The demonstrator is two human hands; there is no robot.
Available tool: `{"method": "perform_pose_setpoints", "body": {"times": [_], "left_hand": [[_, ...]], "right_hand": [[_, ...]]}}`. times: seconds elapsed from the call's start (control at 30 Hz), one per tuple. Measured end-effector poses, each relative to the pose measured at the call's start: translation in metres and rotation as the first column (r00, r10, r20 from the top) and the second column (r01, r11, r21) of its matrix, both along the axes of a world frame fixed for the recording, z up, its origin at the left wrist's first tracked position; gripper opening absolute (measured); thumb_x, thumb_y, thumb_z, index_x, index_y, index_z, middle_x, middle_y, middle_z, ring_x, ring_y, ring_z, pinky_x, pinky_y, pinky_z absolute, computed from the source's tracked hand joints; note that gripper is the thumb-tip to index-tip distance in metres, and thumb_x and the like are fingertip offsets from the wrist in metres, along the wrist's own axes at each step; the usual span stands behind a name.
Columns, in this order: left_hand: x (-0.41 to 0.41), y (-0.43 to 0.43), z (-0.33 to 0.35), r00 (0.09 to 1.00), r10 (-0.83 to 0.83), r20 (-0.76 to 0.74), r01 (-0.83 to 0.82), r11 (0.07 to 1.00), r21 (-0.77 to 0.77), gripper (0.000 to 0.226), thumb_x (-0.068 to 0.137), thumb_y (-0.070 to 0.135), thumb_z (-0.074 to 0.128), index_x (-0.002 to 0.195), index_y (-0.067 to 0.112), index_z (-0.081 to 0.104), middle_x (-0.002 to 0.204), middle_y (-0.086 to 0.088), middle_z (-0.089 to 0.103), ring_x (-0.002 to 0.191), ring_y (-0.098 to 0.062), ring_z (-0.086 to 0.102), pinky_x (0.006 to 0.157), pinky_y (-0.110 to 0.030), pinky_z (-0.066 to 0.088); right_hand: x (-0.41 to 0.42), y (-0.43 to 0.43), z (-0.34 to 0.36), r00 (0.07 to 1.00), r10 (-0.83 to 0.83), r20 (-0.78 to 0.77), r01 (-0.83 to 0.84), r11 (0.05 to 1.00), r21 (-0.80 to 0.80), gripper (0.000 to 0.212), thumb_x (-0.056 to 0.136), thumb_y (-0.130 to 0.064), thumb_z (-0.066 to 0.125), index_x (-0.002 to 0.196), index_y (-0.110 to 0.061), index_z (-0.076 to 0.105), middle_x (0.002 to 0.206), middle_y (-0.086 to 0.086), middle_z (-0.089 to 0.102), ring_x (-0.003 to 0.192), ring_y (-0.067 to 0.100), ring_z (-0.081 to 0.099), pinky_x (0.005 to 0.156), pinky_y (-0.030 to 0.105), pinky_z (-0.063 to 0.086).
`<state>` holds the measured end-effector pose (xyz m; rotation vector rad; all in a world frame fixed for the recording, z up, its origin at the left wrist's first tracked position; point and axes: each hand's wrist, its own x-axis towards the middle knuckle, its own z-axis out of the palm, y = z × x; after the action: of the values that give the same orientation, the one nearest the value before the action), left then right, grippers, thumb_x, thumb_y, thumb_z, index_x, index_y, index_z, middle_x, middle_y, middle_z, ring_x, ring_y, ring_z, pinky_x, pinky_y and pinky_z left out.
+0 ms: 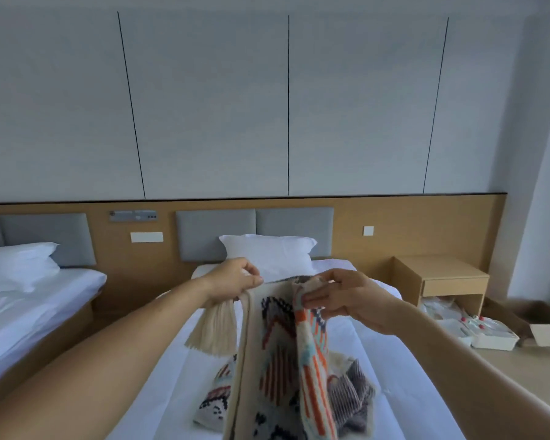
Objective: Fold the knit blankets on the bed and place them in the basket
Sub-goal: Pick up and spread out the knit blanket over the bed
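From my feed: both hands are up over the bed [172,392], holding a patterned knit blanket [280,360] by its top edge. It is cream with orange, pale blue and dark motifs.

Left hand [235,279] - thumb and fingertips pinched together on the blanket's upper left corner, and a cream fringe [213,328] hangs just below the pinch. Right hand [343,296] - fingers curled round a bunched fold of the upper right part, thumb on top.

The blanket hangs between the hands in a narrow, lengthwise-gathered drape, and its lower end is piled on the white sheet near the foot of the bed. A grey ribbed knit [353,392] lies in that pile, right side (same piece or another, I cannot tell).

A white pillow [267,252] sits at the head, behind the hands. There is a second bed [29,296] to the left and a wooden nightstand [442,277] to the right. White trays [492,338] and a cardboard box [546,322] are on the floor beside it.
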<state>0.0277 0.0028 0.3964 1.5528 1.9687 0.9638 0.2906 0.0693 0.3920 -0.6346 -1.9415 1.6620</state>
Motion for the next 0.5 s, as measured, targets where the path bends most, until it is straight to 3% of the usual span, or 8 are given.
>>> {"method": "perform_pose_setpoints", "body": {"times": [0.1, 0.17, 0.23, 0.33, 0.5], "left_hand": [[0.019, -0.002, 0.003, 0.989, -0.148, -0.01, 0.147, 0.986, -0.076, 0.031, 0.092, 0.028, 0.065, 0.114, 0.01, 0.055, 0.086, -0.008, 0.058, 0.056, -0.012, 0.048, 0.051, -0.024, 0.043], [0.027, -0.006, 0.007, 0.968, -0.248, -0.043, 0.24, 0.961, -0.141, 0.032, 0.092, 0.027, 0.064, 0.118, 0.01, 0.054, 0.088, -0.01, 0.059, 0.062, -0.013, 0.05, 0.055, -0.024, 0.044], [0.032, -0.012, 0.011, 0.943, -0.329, -0.045, 0.315, 0.93, -0.191, 0.033, 0.093, 0.026, 0.063, 0.12, 0.01, 0.054, 0.092, -0.011, 0.063, 0.068, -0.014, 0.052, 0.061, -0.027, 0.046], [0.033, -0.02, 0.018, 0.92, -0.388, -0.061, 0.362, 0.898, -0.248, 0.032, 0.096, 0.023, 0.057, 0.125, 0.009, 0.051, 0.08, -0.002, 0.062, 0.063, -0.008, 0.054, 0.061, -0.027, 0.046], [0.031, -0.031, 0.021, 0.918, -0.397, 0.012, 0.38, 0.869, -0.319, 0.033, 0.098, 0.017, 0.054, 0.13, 0.011, 0.047, 0.105, -0.017, 0.063, 0.071, -0.015, 0.058, 0.068, -0.029, 0.049]], "right_hand": [[-0.01, -0.007, -0.002, 0.977, -0.059, 0.205, -0.001, 0.96, 0.281, 0.023, 0.086, 0.015, 0.058, 0.101, -0.002, 0.061, 0.096, 0.02, 0.074, 0.085, 0.023, 0.073, 0.068, 0.028, 0.056], [-0.015, -0.01, 0.001, 0.937, -0.171, 0.306, -0.008, 0.863, 0.506, 0.021, 0.087, 0.006, 0.06, 0.1, -0.008, 0.068, 0.085, 0.005, 0.075, 0.076, 0.012, 0.071, 0.069, 0.025, 0.056], [-0.017, -0.015, 0.005, 0.895, -0.29, 0.339, -0.015, 0.74, 0.672, 0.017, 0.086, -0.008, 0.062, 0.097, -0.014, 0.073, 0.081, -0.004, 0.073, 0.079, 0.011, 0.068, 0.074, 0.027, 0.056], [-0.021, -0.017, 0.007, 0.875, -0.313, 0.369, -0.063, 0.683, 0.728, 0.016, 0.084, -0.023, 0.07, 0.099, -0.018, 0.072, 0.088, -0.005, 0.073, 0.084, 0.014, 0.067, 0.077, 0.03, 0.055], [-0.034, -0.01, 0.003, 0.901, -0.25, 0.354, -0.164, 0.559, 0.813, 0.019, 0.085, -0.037, 0.072, 0.1, -0.024, 0.071, 0.094, -0.016, 0.05, 0.084, -0.001, 0.044, 0.076, 0.021, 0.035]]}}
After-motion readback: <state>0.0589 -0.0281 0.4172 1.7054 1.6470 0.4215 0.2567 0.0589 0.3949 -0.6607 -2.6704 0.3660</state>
